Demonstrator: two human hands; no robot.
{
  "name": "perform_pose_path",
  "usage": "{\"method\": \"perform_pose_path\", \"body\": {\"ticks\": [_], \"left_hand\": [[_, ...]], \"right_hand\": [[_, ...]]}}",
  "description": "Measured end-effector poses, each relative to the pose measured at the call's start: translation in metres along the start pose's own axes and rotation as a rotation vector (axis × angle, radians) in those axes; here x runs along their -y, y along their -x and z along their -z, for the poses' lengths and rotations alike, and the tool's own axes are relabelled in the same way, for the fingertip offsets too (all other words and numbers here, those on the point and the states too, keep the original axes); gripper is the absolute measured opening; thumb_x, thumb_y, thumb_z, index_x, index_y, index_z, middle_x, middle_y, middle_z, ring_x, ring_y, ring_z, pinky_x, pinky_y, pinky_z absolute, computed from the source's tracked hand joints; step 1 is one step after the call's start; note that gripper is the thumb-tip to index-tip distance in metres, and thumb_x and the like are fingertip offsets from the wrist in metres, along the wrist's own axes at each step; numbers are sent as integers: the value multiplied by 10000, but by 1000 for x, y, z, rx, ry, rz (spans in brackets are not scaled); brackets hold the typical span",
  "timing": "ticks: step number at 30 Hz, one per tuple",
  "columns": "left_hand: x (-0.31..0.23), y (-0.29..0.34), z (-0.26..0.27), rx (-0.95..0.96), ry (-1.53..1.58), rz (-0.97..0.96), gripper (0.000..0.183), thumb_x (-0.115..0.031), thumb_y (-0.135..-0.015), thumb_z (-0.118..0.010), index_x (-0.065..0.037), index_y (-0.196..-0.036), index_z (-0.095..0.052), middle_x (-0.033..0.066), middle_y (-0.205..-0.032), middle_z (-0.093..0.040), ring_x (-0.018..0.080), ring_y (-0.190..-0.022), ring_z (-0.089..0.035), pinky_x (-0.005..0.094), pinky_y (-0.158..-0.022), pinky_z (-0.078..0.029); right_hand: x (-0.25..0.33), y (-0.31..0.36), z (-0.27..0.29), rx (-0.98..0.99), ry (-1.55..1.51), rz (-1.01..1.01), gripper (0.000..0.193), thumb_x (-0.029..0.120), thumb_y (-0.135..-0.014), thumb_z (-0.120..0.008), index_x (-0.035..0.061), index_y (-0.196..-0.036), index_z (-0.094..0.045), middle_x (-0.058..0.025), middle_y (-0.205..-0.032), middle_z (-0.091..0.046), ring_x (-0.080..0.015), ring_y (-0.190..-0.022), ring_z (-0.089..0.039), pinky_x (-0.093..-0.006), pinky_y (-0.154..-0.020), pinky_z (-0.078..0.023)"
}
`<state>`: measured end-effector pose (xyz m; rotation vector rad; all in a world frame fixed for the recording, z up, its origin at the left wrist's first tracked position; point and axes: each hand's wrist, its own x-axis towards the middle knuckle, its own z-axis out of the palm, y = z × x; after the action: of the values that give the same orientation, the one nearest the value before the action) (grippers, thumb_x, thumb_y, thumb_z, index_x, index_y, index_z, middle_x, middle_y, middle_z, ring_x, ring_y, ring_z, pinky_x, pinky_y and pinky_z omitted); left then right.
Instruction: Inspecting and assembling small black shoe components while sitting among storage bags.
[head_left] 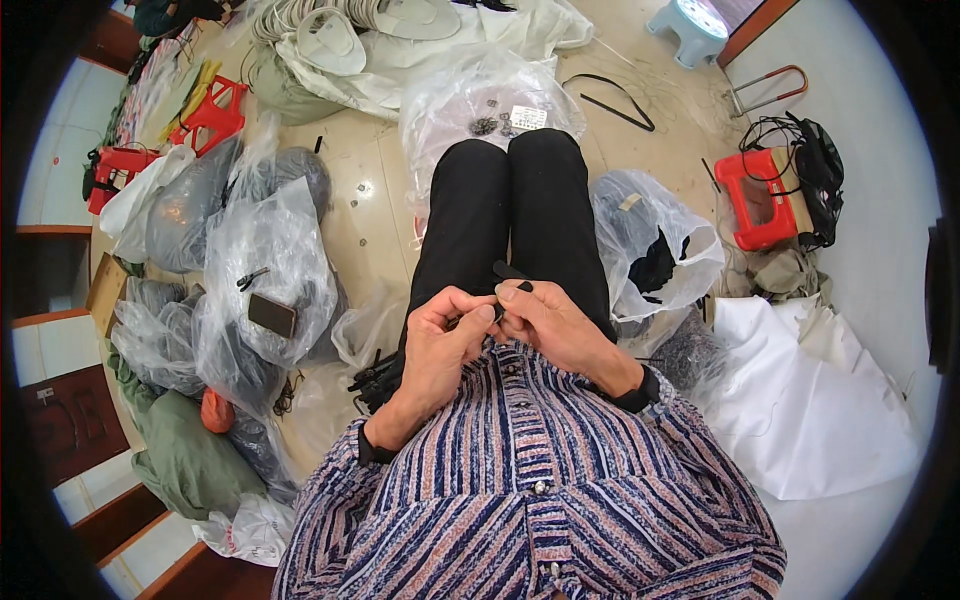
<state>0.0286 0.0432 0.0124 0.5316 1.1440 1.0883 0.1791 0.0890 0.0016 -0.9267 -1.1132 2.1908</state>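
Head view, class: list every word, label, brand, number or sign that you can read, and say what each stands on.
No text can be read.
White label on the clear plastic bag at top centre: print too small to read.
White plastic bag at lower left: faint reddish marks, perhaps print, too blurred to read.
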Motion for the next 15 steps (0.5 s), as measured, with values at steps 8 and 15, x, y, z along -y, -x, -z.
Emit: {"method": "perform_pose_path", "body": {"ticks": [8,15], "left_hand": [[-3,0,0,-3,-30,47,65,-52,-808,-580,-19,-862,-591,36,-678,-596,11,-467,-383,157,-416,-275],[-4,-4,7,60,50,138,31,-30,-791,-595,-29,-820,-584,39,-668,-588,12,-463,-378,160,-415,-259]], "right_hand": [[1,1,2,1,14,-6,382,272,-926,-369,81,-596,-389,14,-553,-354,-82,-534,-318,-238,-524,-311],[4,3,2,17,130,-30,343,272,-926,-372,82,-643,-407,29,-562,-354,-70,-520,-306,-228,-505,-300]]}}
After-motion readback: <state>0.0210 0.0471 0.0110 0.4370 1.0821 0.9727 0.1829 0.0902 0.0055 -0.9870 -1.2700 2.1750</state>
